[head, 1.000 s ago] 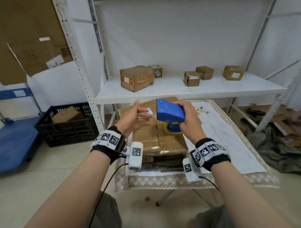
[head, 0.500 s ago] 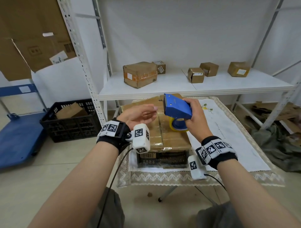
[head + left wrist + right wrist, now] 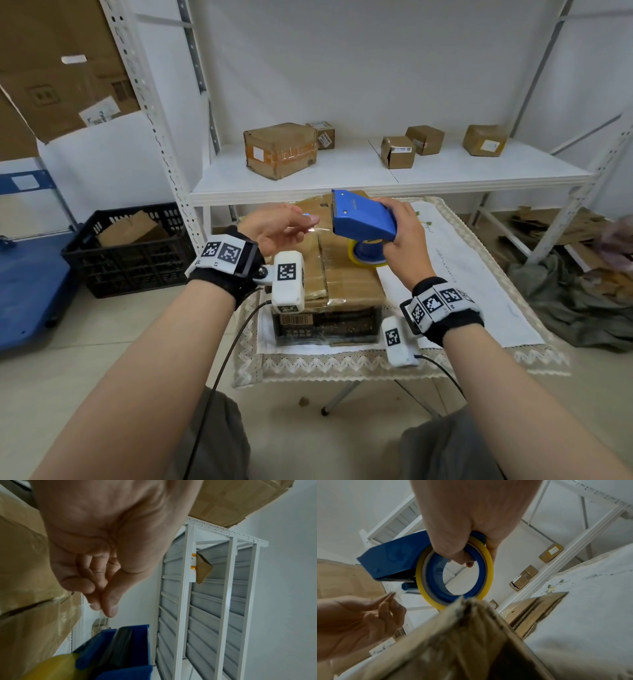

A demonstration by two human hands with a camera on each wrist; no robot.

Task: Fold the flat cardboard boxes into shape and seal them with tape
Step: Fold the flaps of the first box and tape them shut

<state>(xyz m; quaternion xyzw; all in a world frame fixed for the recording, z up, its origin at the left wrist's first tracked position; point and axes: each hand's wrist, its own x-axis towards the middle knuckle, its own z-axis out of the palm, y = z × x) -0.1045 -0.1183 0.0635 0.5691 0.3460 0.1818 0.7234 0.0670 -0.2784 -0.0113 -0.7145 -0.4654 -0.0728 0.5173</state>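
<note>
Over the cloth-covered table [image 3: 479, 274] your folded box [image 3: 342, 277] awaits sealing: right hand [image 3: 406, 236] grips the dispenser [image 3: 363, 219], left hand [image 3: 274, 228] pinches the tape end [image 3: 320, 230].

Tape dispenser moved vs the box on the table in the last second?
Yes. The tape dispenser shifted right: its roll now sits over the right edge of the cardboard box, farther from the left hand.

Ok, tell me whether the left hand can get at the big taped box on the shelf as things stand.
Probably not yet. The left hand pinches the clear tape end pulled from the blue tape dispenser; the big taped box sits unobstructed on the shelf beyond, so it must let go first.
</note>
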